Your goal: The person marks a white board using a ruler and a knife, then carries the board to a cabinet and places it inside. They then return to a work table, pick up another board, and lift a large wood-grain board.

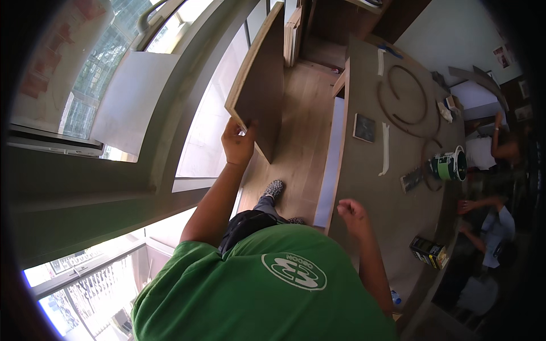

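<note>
A tall brown wooden board with a pale raw edge stands upright beside the window. My left hand grips that board by its near edge, the thumb on its brown face and the fingers partly hidden behind it. Over the near left edge of a large grey-brown worktop, my right hand is curled into a loose fist, with nothing visible in it.
Curved brown strips, a dark square block, a green bucket and a dark can lie or stand on the worktop. Other people are at its far right side. A window sill runs along my left.
</note>
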Demonstrator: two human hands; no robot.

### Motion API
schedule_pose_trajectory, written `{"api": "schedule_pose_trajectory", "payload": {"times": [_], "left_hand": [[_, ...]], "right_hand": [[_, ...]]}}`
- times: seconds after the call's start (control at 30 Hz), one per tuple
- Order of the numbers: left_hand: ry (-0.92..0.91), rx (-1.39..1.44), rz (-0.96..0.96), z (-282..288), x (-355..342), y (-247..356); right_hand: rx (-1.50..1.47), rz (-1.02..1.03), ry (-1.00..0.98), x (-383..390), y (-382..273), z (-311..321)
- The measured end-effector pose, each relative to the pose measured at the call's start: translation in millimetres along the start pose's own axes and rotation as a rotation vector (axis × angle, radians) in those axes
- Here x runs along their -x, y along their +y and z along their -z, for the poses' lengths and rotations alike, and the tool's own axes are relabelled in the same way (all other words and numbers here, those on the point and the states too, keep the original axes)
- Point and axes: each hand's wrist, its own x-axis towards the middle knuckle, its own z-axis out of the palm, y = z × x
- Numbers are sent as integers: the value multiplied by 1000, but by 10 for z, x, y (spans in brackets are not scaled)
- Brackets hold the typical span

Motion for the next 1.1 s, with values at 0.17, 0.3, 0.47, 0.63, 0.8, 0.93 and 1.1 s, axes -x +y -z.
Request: {"api": "schedule_pose_trajectory", "payload": {"times": [0.17,0.3,0.47,0.63,0.8,0.93,1.1], "left_hand": [[25,48,-42,-145,126,-47],[-33,62,-41,-150,130,-16],[-210,15,-172,-3,128,-106],[-368,20,-313,84,203,-356],[-479,27,-183,189,515,-797],[-484,2,111,273,713,-1329],[-500,66,445,315,680,-1756]], "right_hand": [[-24,293,-149,-474,-1289,-101],[-142,365,-251,-722,-2179,-302],[-79,395,-179,-1031,-2889,-666],[-51,294,-114,-1273,-3204,-865],[-152,279,-130,-1400,-3403,-868],[-275,210,-148,-1461,-3346,-872],[-310,107,-166,-1572,-3346,-640]]}}
